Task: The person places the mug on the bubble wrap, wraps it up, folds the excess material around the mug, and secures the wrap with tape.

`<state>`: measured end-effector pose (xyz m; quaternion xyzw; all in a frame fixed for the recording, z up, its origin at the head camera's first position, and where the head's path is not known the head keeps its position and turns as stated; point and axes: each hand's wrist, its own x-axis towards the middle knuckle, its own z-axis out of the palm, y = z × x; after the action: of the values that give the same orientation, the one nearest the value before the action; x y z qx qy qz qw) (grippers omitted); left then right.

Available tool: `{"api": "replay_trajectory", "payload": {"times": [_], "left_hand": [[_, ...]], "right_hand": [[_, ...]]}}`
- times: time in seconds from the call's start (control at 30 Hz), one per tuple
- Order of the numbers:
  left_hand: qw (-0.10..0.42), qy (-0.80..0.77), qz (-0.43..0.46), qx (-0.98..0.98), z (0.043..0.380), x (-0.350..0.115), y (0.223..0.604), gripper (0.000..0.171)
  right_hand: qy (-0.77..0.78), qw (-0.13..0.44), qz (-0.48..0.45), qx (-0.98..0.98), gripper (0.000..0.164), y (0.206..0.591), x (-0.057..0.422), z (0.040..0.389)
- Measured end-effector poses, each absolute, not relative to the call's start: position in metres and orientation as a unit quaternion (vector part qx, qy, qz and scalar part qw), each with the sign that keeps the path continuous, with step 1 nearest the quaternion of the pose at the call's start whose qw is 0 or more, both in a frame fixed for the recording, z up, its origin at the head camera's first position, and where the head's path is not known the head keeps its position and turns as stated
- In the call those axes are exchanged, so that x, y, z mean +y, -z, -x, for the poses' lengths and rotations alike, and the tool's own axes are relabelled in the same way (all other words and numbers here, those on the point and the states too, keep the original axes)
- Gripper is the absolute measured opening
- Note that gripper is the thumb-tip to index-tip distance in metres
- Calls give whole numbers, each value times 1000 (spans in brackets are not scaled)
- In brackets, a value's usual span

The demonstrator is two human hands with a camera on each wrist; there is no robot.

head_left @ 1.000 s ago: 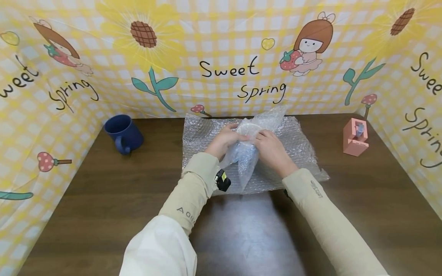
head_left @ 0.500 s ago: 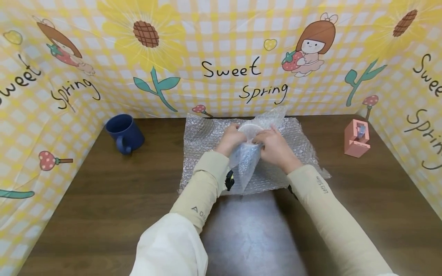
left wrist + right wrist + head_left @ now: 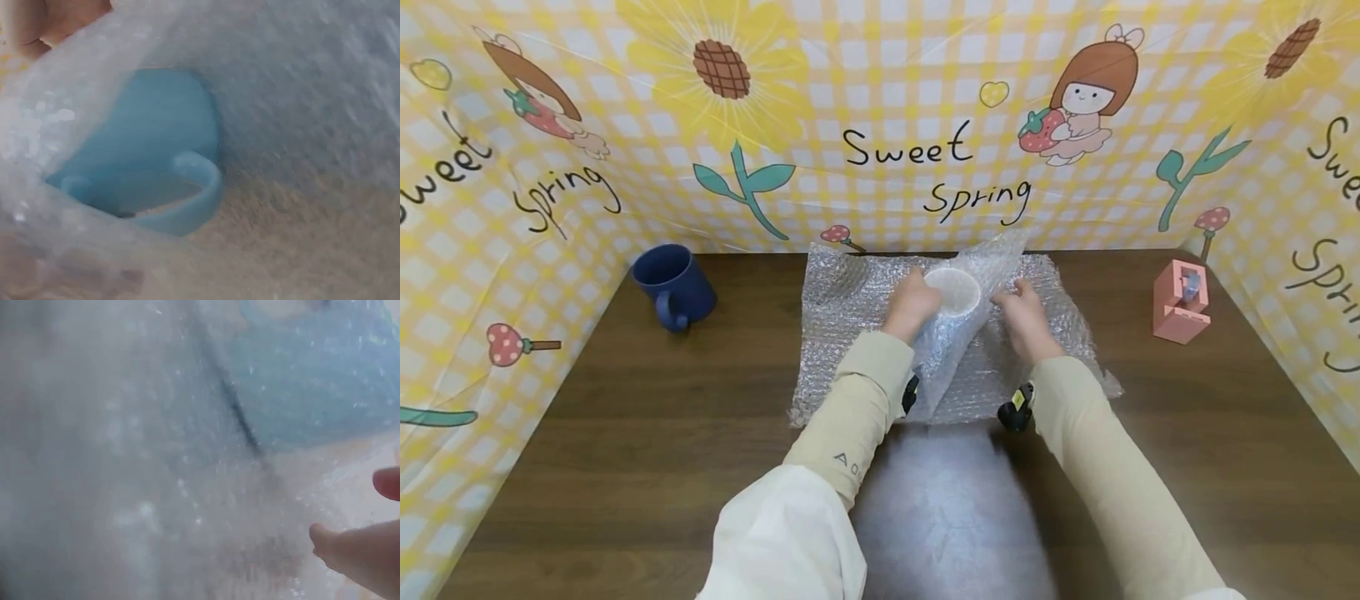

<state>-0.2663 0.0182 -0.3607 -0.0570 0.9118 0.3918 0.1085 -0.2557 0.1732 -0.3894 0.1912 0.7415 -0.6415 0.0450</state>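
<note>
A light blue mug (image 3: 162, 119) shows in the left wrist view, its handle toward the lower right, loosely enclosed by bubble wrap (image 3: 842, 333). Its whitish round end (image 3: 957, 292) faces up in the head view, with wrap bunched in front and a pointed flap rising behind to the right. My left hand (image 3: 912, 304) holds the mug at the left edge of this end, fingers curled and partly hidden. My right hand (image 3: 1028, 321) is just right of the mug, thumb and forefinger apart near the wrap's edge. The right wrist view shows fingers (image 3: 359, 553) beside the wrap.
The wrap's wide sheet lies flat on the dark wooden table (image 3: 662, 442). A dark blue mug (image 3: 674, 287) stands at the back left. At the back right is a pink tape dispenser (image 3: 1181, 302). Yellow checked cloth (image 3: 895, 75) encloses the back and sides.
My right hand has moved from the mug's round end out to the right. My left hand has shifted slightly right, at the end's left edge. The round end now shows more fully.
</note>
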Motion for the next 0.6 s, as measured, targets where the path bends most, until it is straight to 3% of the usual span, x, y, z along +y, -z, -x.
{"api": "replay_trajectory", "payload": {"times": [0.17, 0.4, 0.6], "left_hand": [[112, -395, 64, 910, 266, 18, 363, 58], [110, -389, 65, 912, 265, 19, 361, 59], [113, -378, 72, 916, 265, 21, 360, 62]], "right_hand": [[695, 95, -159, 695, 70, 399, 181, 258], [759, 95, -155, 625, 59, 400, 184, 260], [747, 98, -143, 642, 60, 398, 189, 258]]}}
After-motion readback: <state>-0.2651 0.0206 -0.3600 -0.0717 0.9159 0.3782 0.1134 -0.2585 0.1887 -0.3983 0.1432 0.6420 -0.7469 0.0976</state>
